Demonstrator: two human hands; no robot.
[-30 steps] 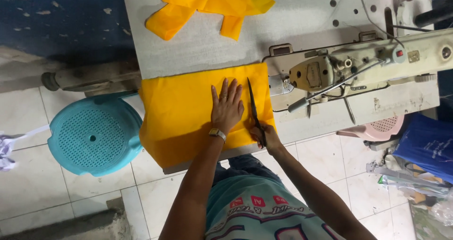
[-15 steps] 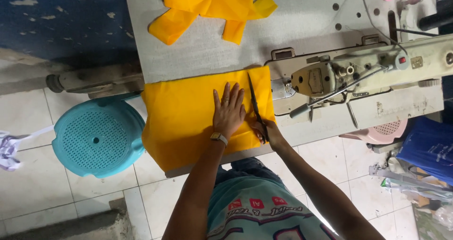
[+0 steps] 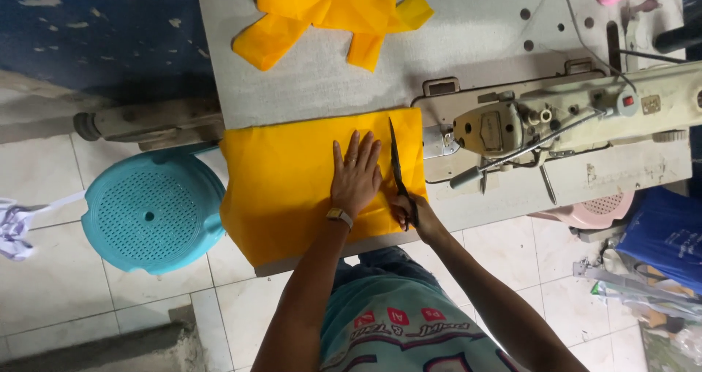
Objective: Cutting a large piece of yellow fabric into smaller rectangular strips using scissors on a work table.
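1. Here, the left hand (image 3: 356,178) lies flat and open on the yellow cloth (image 3: 292,186), apparently to pin it to the bench (image 3: 322,94).
2. The right hand (image 3: 409,213), its grip closed around the scissors (image 3: 396,169), runs the blades along the cloth's edge just left of the sewing machine (image 3: 556,120).
3. Yellow scraps (image 3: 329,14) lie well beyond the machine's left end; a turquoise stool (image 3: 150,211) stands farther left, nothing obstructing.

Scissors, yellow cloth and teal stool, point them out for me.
scissors (image 3: 395,164), head view, on the dark blades.
yellow cloth (image 3: 281,186), head view, on its flat middle.
teal stool (image 3: 150,215), head view, on the perforated seat.
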